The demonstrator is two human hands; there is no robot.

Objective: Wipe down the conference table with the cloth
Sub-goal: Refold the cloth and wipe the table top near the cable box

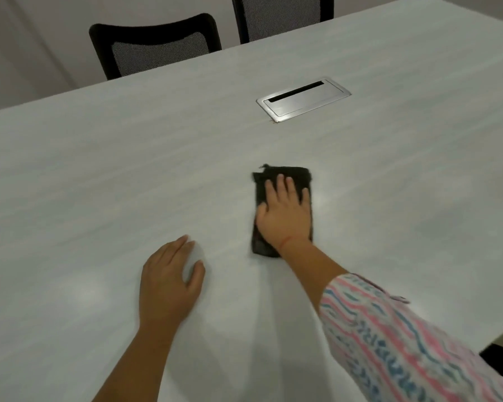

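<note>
A pale grey conference table (99,169) fills most of the head view. A dark folded cloth (298,174) lies flat on it near the middle. My right hand (285,216) presses down on the cloth with straight, spread fingers and covers most of it. My left hand (169,282) rests on the bare tabletop to the left of the cloth and nearer to me, fingers relaxed, holding nothing. A striped pink, blue and white sleeve covers my right forearm.
A silver cable hatch (302,100) with a dark slot is set flush into the table beyond the cloth. Two black mesh-back chairs (157,47) (282,15) stand at the far edge. The table's right edge shows at the lower right.
</note>
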